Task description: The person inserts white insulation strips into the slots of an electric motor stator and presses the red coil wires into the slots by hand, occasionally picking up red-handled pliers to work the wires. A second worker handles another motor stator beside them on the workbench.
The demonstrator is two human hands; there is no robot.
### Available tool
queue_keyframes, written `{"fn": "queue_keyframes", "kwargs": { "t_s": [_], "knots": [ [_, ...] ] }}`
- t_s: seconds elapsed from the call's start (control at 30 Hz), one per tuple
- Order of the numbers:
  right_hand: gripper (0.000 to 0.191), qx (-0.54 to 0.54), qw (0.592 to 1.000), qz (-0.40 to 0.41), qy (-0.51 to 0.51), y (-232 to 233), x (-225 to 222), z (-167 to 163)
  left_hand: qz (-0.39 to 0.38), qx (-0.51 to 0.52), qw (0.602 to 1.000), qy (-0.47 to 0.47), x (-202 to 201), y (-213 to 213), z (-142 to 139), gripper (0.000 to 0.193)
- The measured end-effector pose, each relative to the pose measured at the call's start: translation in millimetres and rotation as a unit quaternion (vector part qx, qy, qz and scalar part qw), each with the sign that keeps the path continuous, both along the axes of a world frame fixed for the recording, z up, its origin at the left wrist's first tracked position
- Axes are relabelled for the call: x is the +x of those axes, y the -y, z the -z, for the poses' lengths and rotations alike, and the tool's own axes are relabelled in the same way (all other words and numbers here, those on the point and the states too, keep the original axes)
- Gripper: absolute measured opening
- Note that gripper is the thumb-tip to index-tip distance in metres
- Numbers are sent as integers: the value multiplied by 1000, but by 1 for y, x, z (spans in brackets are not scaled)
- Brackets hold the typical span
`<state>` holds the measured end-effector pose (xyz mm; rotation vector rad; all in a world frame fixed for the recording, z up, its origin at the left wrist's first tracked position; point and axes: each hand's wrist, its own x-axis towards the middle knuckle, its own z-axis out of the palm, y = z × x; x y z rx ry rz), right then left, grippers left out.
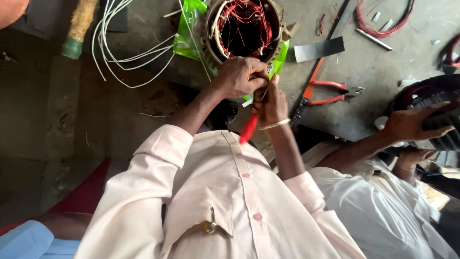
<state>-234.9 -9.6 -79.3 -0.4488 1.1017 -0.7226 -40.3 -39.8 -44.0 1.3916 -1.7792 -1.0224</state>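
The motor stator (243,29) stands on green plastic (188,33) on the floor (378,62). Red winding wires already fill its bore. Left hand (242,76) fingers pinch wire at the rim; right hand (272,103) grips a red-handled tool (248,128). Lacing appears unfinished.

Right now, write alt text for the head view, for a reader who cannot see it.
Both hands, left hand and right hand, meet at the rim of a motor stator wound with red wire, gripping a red-handled tool. Orange-handled pliers lie nearby; another person's hand rests on a second stator.
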Motion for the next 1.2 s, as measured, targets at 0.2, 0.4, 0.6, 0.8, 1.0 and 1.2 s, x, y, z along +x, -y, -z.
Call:
{"fn": "queue_keyframes", "kwargs": {
  "t_s": [0.2,0.4,0.6,0.8,1.0,1.2],
  "knots": [
    [60,8,997,75,-2,-4,-55,-26,28,118,985,-125,7,-1,-6,11],
    [34,-253,958,-85,-105,8,-20,15,39,80,991,-103,11,6,-13,10],
    [34,-320,924,-112,-176,0,-46,-2,64,105,988,-89,14,7,-18,14],
    [30,-497,754,14,-428,-16,-37,-27,29,82,990,-110,13,9,-15,17],
    [60,-413,809,-179,-377,-28,2,-45,31,94,986,-138,14,9,-11,15],
    [64,-491,781,-201,-331,-10,-6,-63,52,145,981,-122,14,12,-14,15]
  ]
}}
